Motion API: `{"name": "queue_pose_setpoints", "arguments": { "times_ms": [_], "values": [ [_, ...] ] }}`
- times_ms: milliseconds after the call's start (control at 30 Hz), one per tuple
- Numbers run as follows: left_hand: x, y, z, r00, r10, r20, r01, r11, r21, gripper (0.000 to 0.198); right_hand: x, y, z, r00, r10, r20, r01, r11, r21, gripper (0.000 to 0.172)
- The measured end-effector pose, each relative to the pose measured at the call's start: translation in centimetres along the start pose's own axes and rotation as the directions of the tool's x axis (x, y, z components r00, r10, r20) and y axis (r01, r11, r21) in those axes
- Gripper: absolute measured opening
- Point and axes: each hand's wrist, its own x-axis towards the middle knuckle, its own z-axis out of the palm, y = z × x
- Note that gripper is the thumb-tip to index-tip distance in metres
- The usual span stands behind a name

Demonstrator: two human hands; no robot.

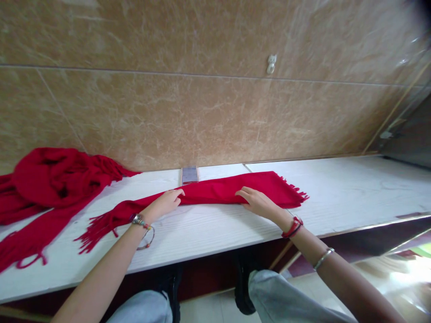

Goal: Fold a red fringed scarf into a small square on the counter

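A long red scarf [215,190], folded lengthwise into a strip, lies on the white bench top [208,229]. Its tassels spread at both ends, the left end being narrower and more bunched. My left hand [164,204] is closed over the near edge of the scarf, left of its middle. Farther right, my right hand [257,202] grips the same near edge, with the thumb side hidden. Another red scarf [63,179] lies in a loose, rumpled heap at the far left, its fringe trailing toward the front edge.
Behind the bench rises a brown marble-look wall [202,121] with a small white cat-shaped ornament [271,64] on it. A flat grey rectangle [189,175] shows behind the folded scarf. My knees and dark shoes [244,287] are below the front edge.
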Motion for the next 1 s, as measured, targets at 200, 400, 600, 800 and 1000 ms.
{"name": "queue_pose_setpoints", "arguments": {
  "times_ms": [200, 400, 600, 800, 1000],
  "values": [
    [0.2, 0.0, -0.3, 0.995, 0.069, 0.077, -0.072, 0.996, 0.045, 0.028, -0.7, 1.7, 0.9, 0.993, 0.105, -0.061, -0.099, 0.991, 0.095, 0.024],
    [0.5, 4.7, 0.1, 0.967, 0.214, 0.139, -0.236, 0.956, 0.172, 0.032, -0.7, 1.9, 1.1, 0.993, 0.113, -0.028, -0.108, 0.985, 0.136, 0.027],
    [2.3, 11.1, 2.4, 0.949, 0.314, 0.018, -0.302, 0.894, 0.331, 0.035, -0.9, 1.1, 0.2, 0.992, 0.125, -0.03, -0.125, 0.992, -0.001, 0.027],
    [4.0, 12.8, 3.4, 0.926, 0.378, 0.007, -0.354, 0.858, 0.372, 0.013, -1.6, 1.3, 0.0, 0.981, 0.162, -0.104, -0.164, 0.986, -0.008, 0.028],
    [4.0, 11.7, 3.2, 0.894, 0.449, 0.009, -0.412, 0.813, 0.412, 0.016, -2.4, 1.7, 0.2, 0.96, 0.264, -0.091, -0.261, 0.964, 0.042, 0.021]
  ]
}}
